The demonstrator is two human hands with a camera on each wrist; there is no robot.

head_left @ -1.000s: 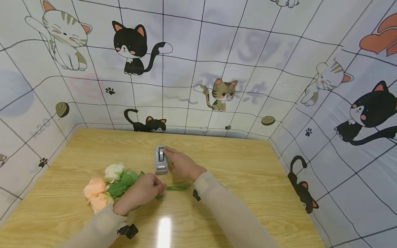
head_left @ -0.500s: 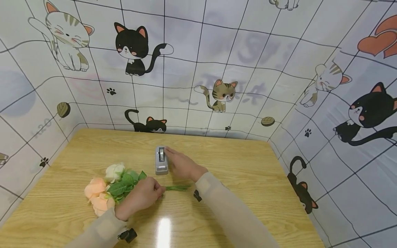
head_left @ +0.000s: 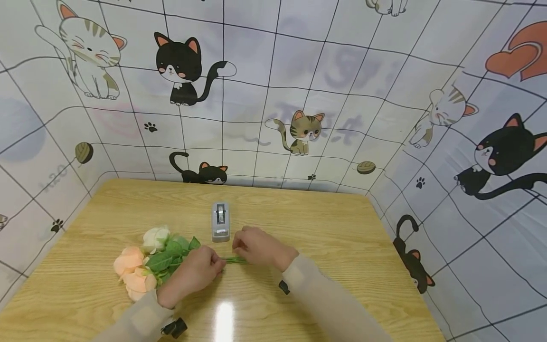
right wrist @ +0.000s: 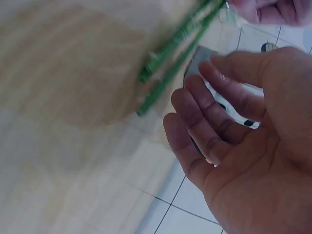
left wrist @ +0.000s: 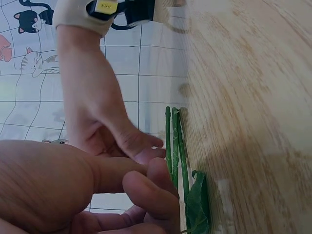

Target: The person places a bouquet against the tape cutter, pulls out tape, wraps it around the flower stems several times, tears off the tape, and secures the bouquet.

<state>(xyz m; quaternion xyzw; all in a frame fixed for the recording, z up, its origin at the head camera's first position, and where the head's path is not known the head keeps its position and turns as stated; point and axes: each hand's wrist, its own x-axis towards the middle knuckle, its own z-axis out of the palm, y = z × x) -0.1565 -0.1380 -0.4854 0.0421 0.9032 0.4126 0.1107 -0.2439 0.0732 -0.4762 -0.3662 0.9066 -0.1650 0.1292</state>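
A bunch of artificial-looking flowers lies on the table, with a white rose (head_left: pixel 155 239), peach blooms (head_left: pixel 129 261) and green leaves (head_left: pixel 161 261) at the left. Their green stems (head_left: pixel 234 260) point right. My left hand (head_left: pixel 194 270) pinches at the stems between thumb and fingertips; a small clear patch (right wrist: pixel 228 15) shows beside it in the right wrist view. Over the stem ends hovers my right hand (head_left: pixel 265 249), its fingers loosely bent and apart from the cut stems (right wrist: pixel 156 63) in the right wrist view. A grey tape dispenser (head_left: pixel 221 223) stands just behind both hands.
The wooden table (head_left: pixel 325 228) reaches back to a cloth wall (head_left: pixel 248 57) printed with cats and grid lines. A second cloth side (head_left: pixel 466 228) closes off the right. Dark wrist straps (head_left: pixel 174 327) sit on the sleeves.
My right hand has left the tape dispenser's side and come nearer, over the stem ends. The left hand stays at the stems; dispenser and flowers lie as before.
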